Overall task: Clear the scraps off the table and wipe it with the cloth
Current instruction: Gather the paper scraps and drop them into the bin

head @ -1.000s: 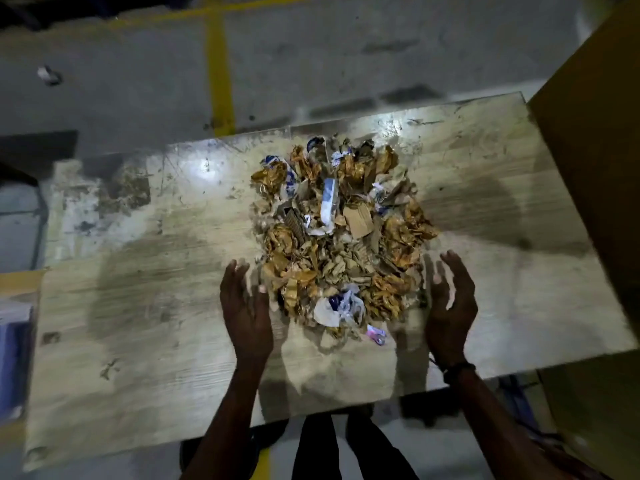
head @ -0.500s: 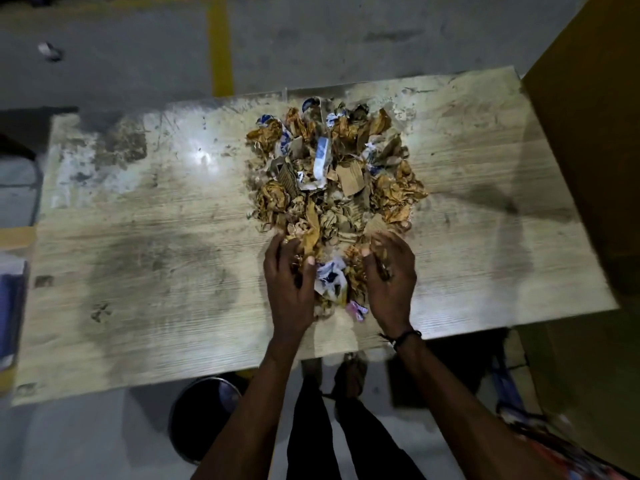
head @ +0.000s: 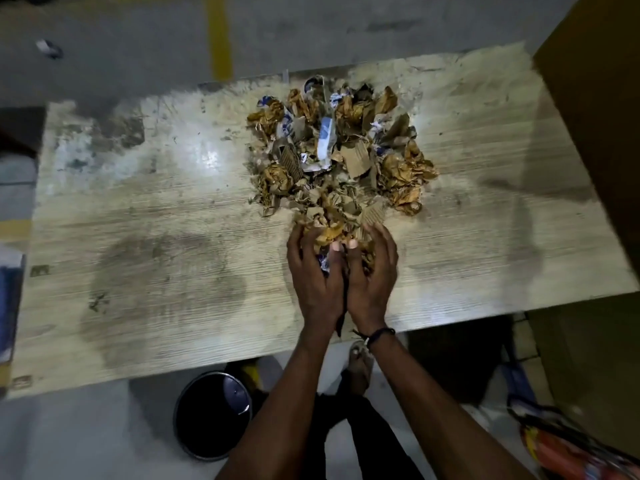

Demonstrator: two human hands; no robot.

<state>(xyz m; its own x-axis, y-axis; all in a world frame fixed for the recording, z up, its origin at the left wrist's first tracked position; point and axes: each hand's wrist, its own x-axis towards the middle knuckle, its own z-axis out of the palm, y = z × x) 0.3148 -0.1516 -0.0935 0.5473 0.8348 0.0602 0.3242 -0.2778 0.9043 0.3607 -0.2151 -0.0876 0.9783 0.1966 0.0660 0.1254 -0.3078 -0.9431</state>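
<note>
Both hands have closed in since a second ago, when they hovered spread apart on either side of the heap: now my left hand (head: 317,282) and my right hand (head: 372,278) sit side by side, touching along their inner edges, at the near end of the scraps (head: 341,157). Half a second back they were already in the pile but with a gap between them; that gap has shut. My fingers are curled around a clump of brown crumpled paper and corrugated card (a bit of blue-and-white wrapper shows under my left thumb), so each hand grips scraps. A dark band (head: 379,332) circles my right wrist. Most of the heap lies untouched beyond my fingertips, around the middle of the table (head: 156,244), reaching almost to its far edge. Dark stains mark the worn tabletop to the left. Down on the floor by the near table edge, left of my legs, stands a black bin (head: 211,415). No cloth shows from where I look.
</note>
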